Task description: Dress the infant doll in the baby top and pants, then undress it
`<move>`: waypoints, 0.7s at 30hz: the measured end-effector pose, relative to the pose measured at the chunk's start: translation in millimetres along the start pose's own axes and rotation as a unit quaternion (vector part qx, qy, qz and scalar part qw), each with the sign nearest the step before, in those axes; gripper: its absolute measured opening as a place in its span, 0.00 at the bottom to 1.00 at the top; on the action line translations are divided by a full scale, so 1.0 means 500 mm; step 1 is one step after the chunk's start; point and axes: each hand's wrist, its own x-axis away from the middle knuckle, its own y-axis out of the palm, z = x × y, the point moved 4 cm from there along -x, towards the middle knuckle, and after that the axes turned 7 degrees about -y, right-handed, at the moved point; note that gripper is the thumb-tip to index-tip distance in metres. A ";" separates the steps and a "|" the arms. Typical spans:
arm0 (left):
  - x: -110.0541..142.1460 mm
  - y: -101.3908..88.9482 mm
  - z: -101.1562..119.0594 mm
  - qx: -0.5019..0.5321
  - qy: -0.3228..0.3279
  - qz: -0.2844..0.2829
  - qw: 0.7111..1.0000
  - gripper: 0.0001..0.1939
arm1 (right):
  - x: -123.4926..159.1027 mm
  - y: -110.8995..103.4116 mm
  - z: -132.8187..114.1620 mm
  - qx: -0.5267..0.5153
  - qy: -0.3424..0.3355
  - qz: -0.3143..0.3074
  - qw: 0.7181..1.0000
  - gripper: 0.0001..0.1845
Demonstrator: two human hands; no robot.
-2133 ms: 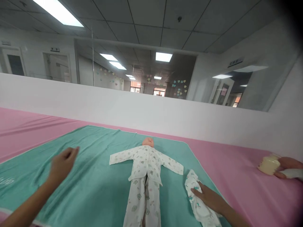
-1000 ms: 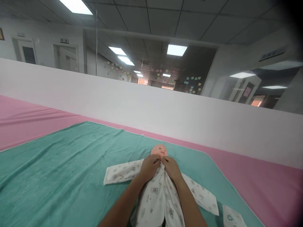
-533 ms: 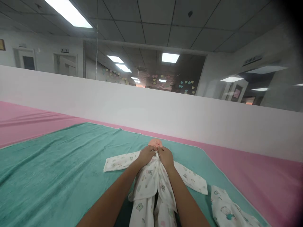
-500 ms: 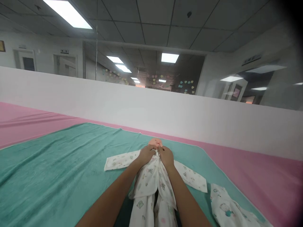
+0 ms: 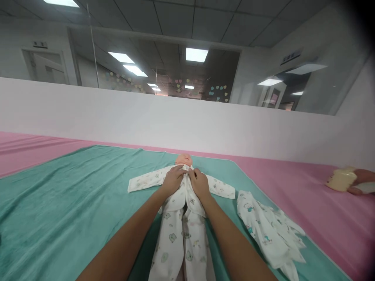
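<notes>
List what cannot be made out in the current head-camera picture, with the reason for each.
Head view: the neck area of the jacket under the left hand and right hand, which cover it.
Head view: the trouser ends, cut off by the bottom edge.
Head view: what lies beyond the pale yellow object, cut off by the right edge.
Head view: the door sign's wording, too small.

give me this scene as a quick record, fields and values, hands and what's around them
left hand: at the neckline of the white top, grip unclear
right hand: at the same neckline, beside the left hand, grip unclear; right hand point
doll: lying face up, head past the hands
sleeves: spread out to both sides
pants: white, printed, below the top
beside doll: crumpled printed cloth, on the right
under doll: green blanket over pink sheet
</notes>
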 end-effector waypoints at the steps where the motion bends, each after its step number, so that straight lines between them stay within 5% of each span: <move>1: 0.002 -0.001 0.000 0.004 -0.001 0.000 1.000 0.17 | 0.007 -0.002 -0.007 -0.003 -0.005 -0.023 1.000 0.22; 5: 0.000 0.000 -0.002 0.012 0.005 0.000 1.000 0.17 | 0.025 -0.005 -0.025 0.021 -0.002 -0.082 0.996 0.19; 10: -0.001 0.001 -0.006 0.014 0.009 0.005 1.000 0.17 | 0.020 -0.005 -0.027 0.033 -0.003 -0.078 0.996 0.10; 21: 0.001 0.002 -0.009 0.016 0.032 -0.004 0.999 0.17 | 0.017 -0.012 0.007 -0.135 -0.048 -0.086 0.986 0.10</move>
